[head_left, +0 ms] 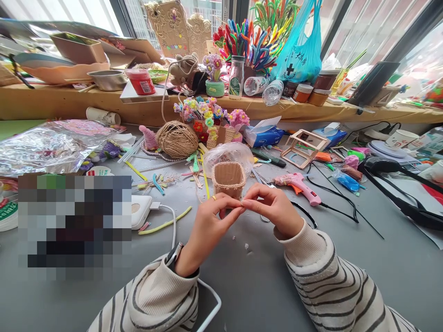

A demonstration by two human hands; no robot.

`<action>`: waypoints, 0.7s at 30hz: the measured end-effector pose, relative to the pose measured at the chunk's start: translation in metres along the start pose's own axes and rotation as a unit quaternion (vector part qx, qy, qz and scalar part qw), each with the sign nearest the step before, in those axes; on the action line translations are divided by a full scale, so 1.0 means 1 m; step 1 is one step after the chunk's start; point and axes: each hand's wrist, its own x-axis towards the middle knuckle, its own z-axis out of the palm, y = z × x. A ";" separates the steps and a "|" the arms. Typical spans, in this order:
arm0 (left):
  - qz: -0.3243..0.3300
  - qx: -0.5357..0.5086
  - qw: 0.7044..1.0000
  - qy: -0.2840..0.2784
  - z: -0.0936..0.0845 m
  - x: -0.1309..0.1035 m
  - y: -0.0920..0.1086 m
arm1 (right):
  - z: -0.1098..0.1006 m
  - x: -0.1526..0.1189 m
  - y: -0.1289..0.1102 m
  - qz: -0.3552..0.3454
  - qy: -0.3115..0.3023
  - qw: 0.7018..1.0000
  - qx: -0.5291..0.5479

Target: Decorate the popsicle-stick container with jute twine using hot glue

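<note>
My left hand (215, 220) and my right hand (273, 207) meet fingertip to fingertip above the grey table. Both are closed in a pinch, thumb against forefinger. Whatever lies between the fingertips is too small or hidden to make out. Just beyond them stands a small square basket (228, 174) of brown cardboard with a braided rim, its lower front partly covered by my fingers. A clear plastic bag (242, 152) sits right behind the basket. To the right of my right hand lies a pink glue gun (301, 186) with its black cord.
A white power bank (139, 211) with a cable and a yellow pipe cleaner (166, 222) lie left of my hands. A twine ball (177, 139), tissue pack (265, 133) and wooden frame (302, 148) stand farther back. Black glasses (404, 189) rest at right. The crowded ledge (152, 110) runs behind.
</note>
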 end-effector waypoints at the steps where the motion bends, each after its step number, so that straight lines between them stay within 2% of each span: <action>1: 0.000 0.001 1.000 -0.002 0.000 0.000 0.000 | 0.000 0.000 0.001 0.001 -0.002 1.000 0.000; 21: -0.007 -0.012 1.000 -0.001 -0.001 -0.001 0.000 | 0.000 0.001 0.001 0.072 0.004 0.996 0.056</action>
